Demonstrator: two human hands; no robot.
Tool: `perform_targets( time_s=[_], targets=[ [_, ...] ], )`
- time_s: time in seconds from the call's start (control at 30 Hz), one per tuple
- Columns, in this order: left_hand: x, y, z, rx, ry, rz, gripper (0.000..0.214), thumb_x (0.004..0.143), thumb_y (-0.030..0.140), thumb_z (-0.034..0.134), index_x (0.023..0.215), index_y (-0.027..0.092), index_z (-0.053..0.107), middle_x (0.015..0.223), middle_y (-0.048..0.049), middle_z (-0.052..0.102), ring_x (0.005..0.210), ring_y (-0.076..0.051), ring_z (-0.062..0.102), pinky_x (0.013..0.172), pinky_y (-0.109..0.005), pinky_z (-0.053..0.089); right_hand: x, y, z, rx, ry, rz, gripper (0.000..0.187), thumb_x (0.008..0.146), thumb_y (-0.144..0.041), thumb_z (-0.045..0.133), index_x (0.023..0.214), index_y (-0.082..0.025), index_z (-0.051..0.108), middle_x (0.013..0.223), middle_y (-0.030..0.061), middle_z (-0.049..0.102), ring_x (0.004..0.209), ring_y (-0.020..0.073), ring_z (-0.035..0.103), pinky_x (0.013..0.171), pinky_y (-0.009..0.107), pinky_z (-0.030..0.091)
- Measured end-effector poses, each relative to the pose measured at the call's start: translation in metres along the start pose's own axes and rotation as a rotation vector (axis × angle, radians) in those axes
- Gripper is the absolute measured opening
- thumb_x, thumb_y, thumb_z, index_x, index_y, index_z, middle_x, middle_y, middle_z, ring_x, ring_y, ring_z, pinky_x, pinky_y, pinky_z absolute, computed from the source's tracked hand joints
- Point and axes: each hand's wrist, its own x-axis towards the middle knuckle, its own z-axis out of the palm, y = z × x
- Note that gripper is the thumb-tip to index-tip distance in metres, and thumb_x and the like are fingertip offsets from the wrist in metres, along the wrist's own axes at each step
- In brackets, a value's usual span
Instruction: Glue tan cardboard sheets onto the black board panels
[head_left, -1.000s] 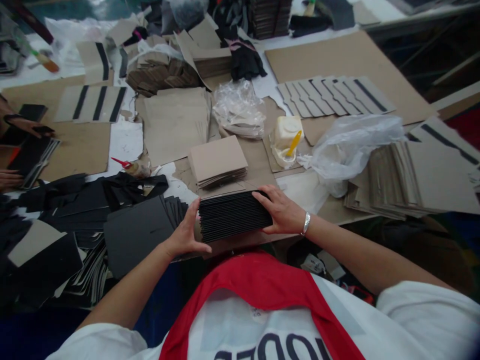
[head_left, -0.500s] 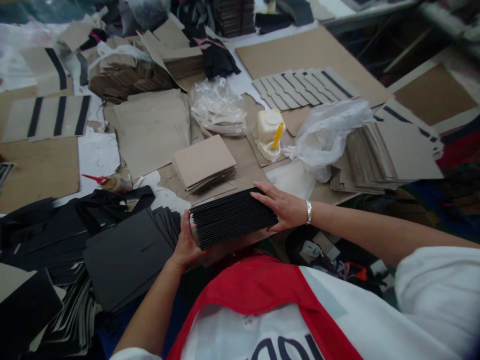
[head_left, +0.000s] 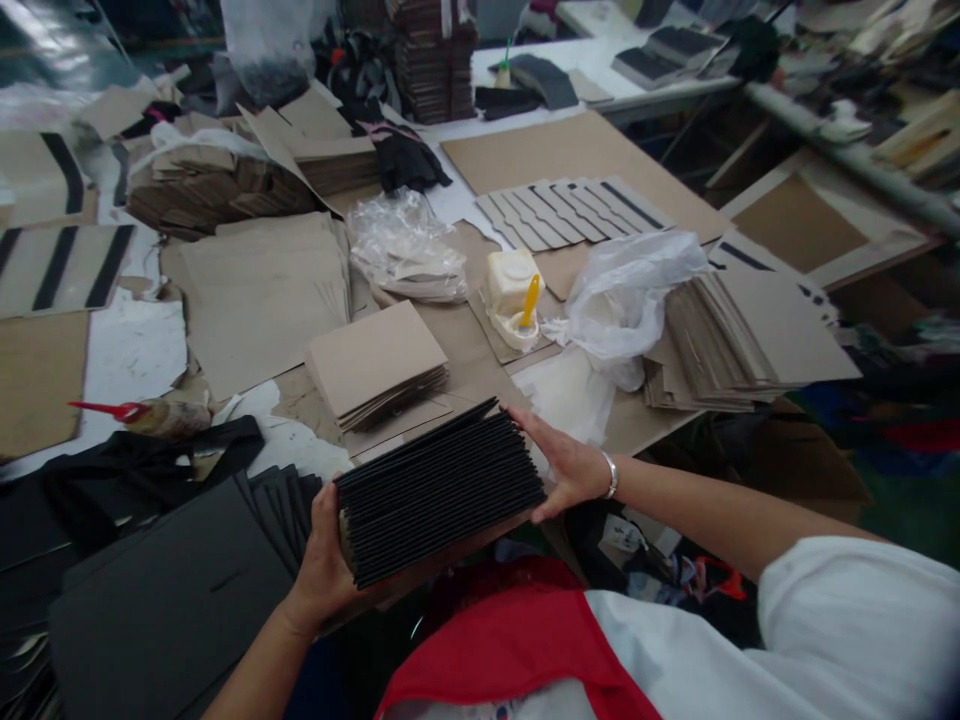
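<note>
A thick stack of black boards (head_left: pixel 442 495) stands on edge at the near edge of the table, its many thin edges facing up. My left hand (head_left: pixel 328 550) is closed round the stack's left end, thumb up along the side. At the right end, my right hand (head_left: pixel 561 465) presses against the stack with its fingers over the far corner and its thumb on the near one. Just beyond the stack lies a pile of tan cardboard pieces (head_left: pixel 379 358). Large dark grey sheets (head_left: pixel 180 590) lie left of my left hand.
A glue container (head_left: pixel 514 280) with a yellow brush (head_left: pixel 530 302) stands mid-table. A red-nozzled bottle (head_left: pixel 169 418) lies at left. Plastic bags (head_left: pixel 630 290), grey board stacks (head_left: pixel 772 320) and a row of strips (head_left: pixel 570 212) cover the table further back.
My right hand has slid from the top of the stack to its right end. The view has shifted, so the stack and table things appear lower and further left.
</note>
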Motion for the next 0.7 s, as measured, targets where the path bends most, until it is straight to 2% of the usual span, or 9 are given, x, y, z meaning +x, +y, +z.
perform_targets(
  time_s=[0.13, 0.23, 0.33, 0.4, 0.57, 0.7],
  targets=[
    [-0.001, -0.003, 0.000, -0.021, 0.004, 0.037, 0.119, 0.054, 0.056, 0.074, 0.146, 0.023, 0.005, 0.137, -0.0167, 0.034, 0.122, -0.038, 0.043, 0.099, -0.055, 0.042, 0.009, 0.009, -0.007, 0.320, 0.000, 0.087, 0.110, 0.068, -0.078, 0.047, 0.147, -0.023, -0.006, 0.154, 0.0149, 0.004, 0.141, 0.0260, 0.015, 0.109, 0.044, 0.026],
    [-0.005, -0.006, 0.003, -0.051, 0.023, 0.030, 0.120, 0.052, 0.058, 0.073, 0.147, 0.024, 0.007, 0.139, -0.0164, 0.033, 0.122, -0.040, 0.042, 0.099, -0.056, 0.041, 0.024, 0.024, -0.004, 0.453, 0.009, 0.058, 0.103, 0.071, -0.078, 0.042, 0.147, -0.026, -0.003, 0.154, 0.0130, 0.009, 0.140, 0.0257, 0.018, 0.110, 0.044, 0.023],
    [-0.008, -0.009, 0.006, -0.083, 0.015, -0.002, 0.124, 0.048, 0.057, 0.076, 0.147, 0.025, 0.007, 0.139, -0.0165, 0.033, 0.122, -0.041, 0.041, 0.099, -0.059, 0.039, 0.032, 0.036, -0.001, 0.419, -0.062, 0.021, 0.107, 0.068, -0.076, 0.049, 0.148, -0.021, 0.005, 0.146, 0.0154, 0.028, 0.134, 0.0259, 0.031, 0.111, 0.043, 0.021],
    [-0.008, -0.011, 0.006, -0.119, -0.009, -0.028, 0.126, 0.047, 0.052, 0.078, 0.147, 0.025, 0.006, 0.139, -0.0165, 0.033, 0.123, -0.041, 0.041, 0.101, -0.060, 0.037, 0.027, 0.040, -0.004, 0.360, -0.122, -0.001, 0.109, 0.067, -0.074, 0.055, 0.148, -0.019, 0.005, 0.144, 0.0159, 0.032, 0.132, 0.0257, 0.033, 0.111, 0.042, 0.022],
    [-0.007, -0.013, 0.007, -0.243, -0.059, -0.067, 0.128, 0.045, 0.049, 0.081, 0.147, 0.030, 0.007, 0.146, -0.0119, 0.030, 0.128, -0.039, 0.038, 0.107, -0.056, 0.034, 0.005, 0.044, -0.013, 0.184, -0.235, -0.124, 0.127, 0.058, -0.067, 0.069, 0.147, -0.018, -0.007, 0.152, 0.0169, 0.013, 0.139, 0.0269, 0.019, 0.113, 0.038, 0.019],
    [-0.011, -0.016, 0.007, -0.294, -0.098, -0.114, 0.129, 0.042, 0.048, 0.082, 0.147, 0.031, 0.008, 0.148, -0.0087, 0.031, 0.132, -0.039, 0.033, 0.110, -0.054, 0.028, -0.002, 0.049, -0.003, 0.071, -0.208, -0.217, 0.133, 0.055, -0.066, 0.071, 0.146, -0.016, -0.011, 0.152, 0.0184, 0.009, 0.140, 0.0285, 0.016, 0.113, 0.040, 0.019]
  ],
)
